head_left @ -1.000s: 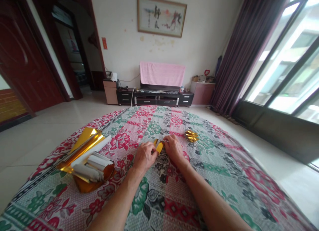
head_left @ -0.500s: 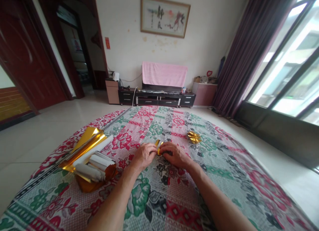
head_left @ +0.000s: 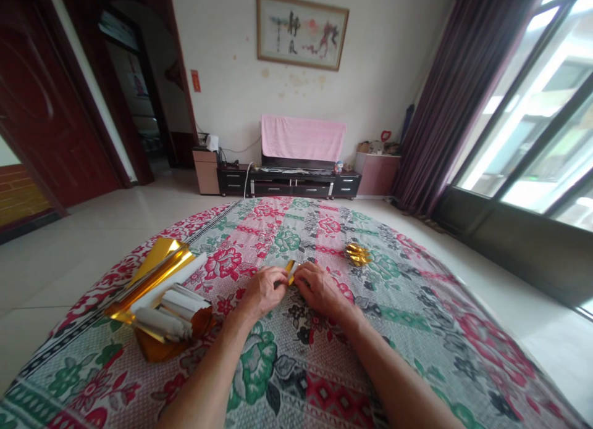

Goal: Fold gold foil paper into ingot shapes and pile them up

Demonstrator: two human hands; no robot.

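Note:
Between my two hands, near the middle of the flowered cloth, is a small piece of gold foil [head_left: 290,272] with a pale strip on it. My left hand [head_left: 266,291] grips its left side, fingers curled and pressed together. From the right, my right hand [head_left: 321,288] pinches the same piece, its fingertips partly hidden behind the knuckles. A crumpled gold foil bundle [head_left: 358,254] lies beyond my right hand, touched by neither hand.
On the left of the table lie gold foil sheets [head_left: 160,260] and several silvery-white rolls [head_left: 162,323]. The table is covered by a flowered cloth [head_left: 398,367]. Farther back stand a low black cabinet [head_left: 273,189] and a pink-covered screen [head_left: 302,136].
The view has shifted slightly. The gold piece between my fingers shows narrower and more tilted, and the fingers of my right hand have curled over it a little.

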